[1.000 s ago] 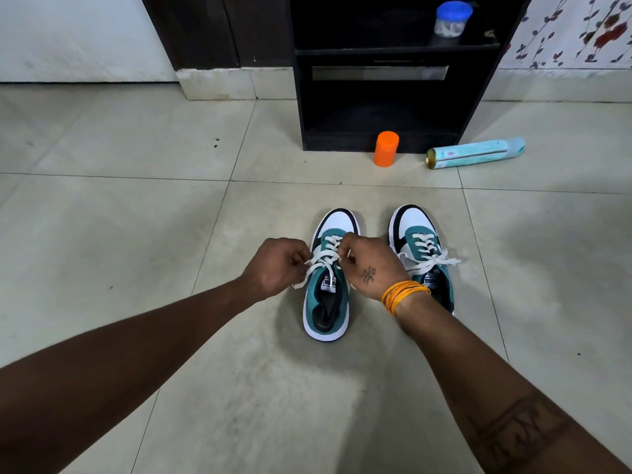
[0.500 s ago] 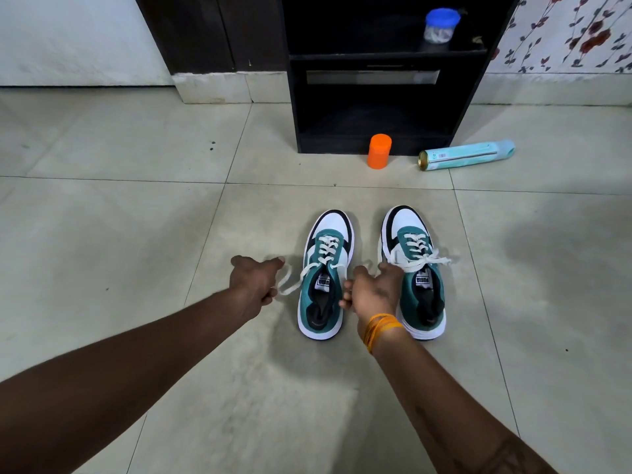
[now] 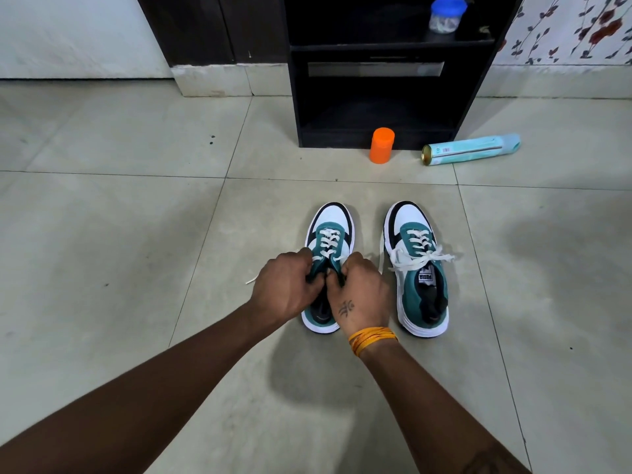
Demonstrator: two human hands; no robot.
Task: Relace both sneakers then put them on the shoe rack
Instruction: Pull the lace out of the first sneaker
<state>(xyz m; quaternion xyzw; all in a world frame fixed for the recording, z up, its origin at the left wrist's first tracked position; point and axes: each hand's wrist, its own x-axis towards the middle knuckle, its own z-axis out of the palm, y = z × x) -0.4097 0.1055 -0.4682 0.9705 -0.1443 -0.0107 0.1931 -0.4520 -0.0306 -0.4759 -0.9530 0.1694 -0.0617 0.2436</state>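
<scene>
Two teal, white and black sneakers stand side by side on the tiled floor, toes pointing away from me. The right sneaker (image 3: 419, 265) has its white lace tied in a bow. Over the left sneaker (image 3: 331, 230) my left hand (image 3: 285, 285) and my right hand (image 3: 362, 295) meet with curled fingers, pinching the white lace at the tongue. One lace end (image 3: 251, 280) trails out on the floor left of my left hand. The black shoe rack (image 3: 379, 80) stands against the wall beyond the shoes.
An orange cap-like cylinder (image 3: 381, 145) stands on the floor in front of the rack. A light blue spray can (image 3: 470, 149) lies on its side to the right. A blue-lidded jar (image 3: 446, 14) sits on the rack's upper shelf. Bare tile surrounds the shoes.
Half a second ago my hands were pulled apart to either side of the left sneaker, drawing the lace ends outward. Now both have come together over its tongue.
</scene>
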